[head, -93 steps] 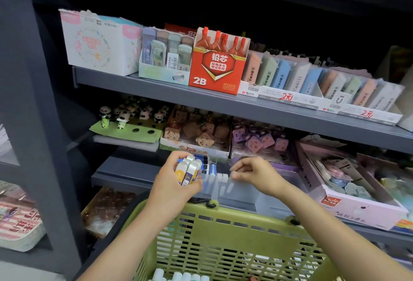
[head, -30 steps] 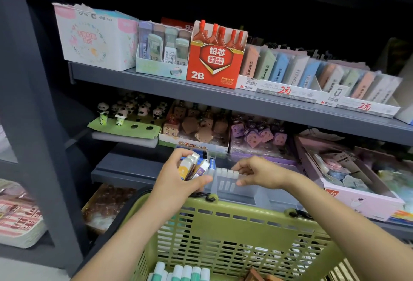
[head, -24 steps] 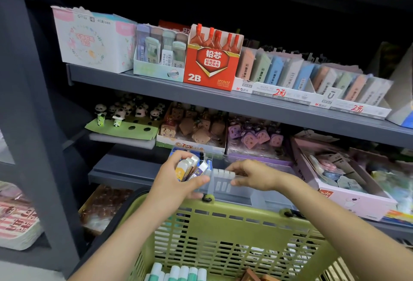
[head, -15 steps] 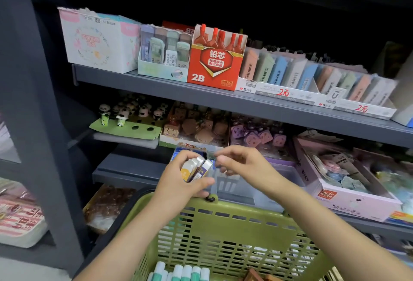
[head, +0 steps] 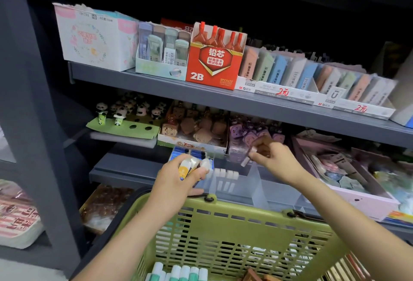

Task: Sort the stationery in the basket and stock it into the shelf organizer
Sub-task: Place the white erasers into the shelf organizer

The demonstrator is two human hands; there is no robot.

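My left hand (head: 178, 180) grips a bundle of small erasers (head: 190, 165) with yellow, blue and white wrappers, held just above the left end of the clear shelf organizer (head: 252, 188). My right hand (head: 274, 161) pinches one small eraser (head: 247, 157), blurred, above the organizer's middle compartment. Several white erasers (head: 224, 172) stand upright in the organizer's left slots. The green basket (head: 237, 231) sits below my arms, with green-and-white sticks (head: 178, 271) lying in its bottom.
Behind the organizer stand a brown figure display box (head: 194, 133), purple figures (head: 252, 133) and panda figures (head: 125, 113). A pink box (head: 348, 180) lies to the right. The upper shelf carries a red 2B lead box (head: 215, 61) and pastel eraser packs (head: 312, 77).
My right hand left the organizer's white erasers, reached to the bundle in my left hand, and now has drawn one eraser away to the right. My left hand stayed in place.
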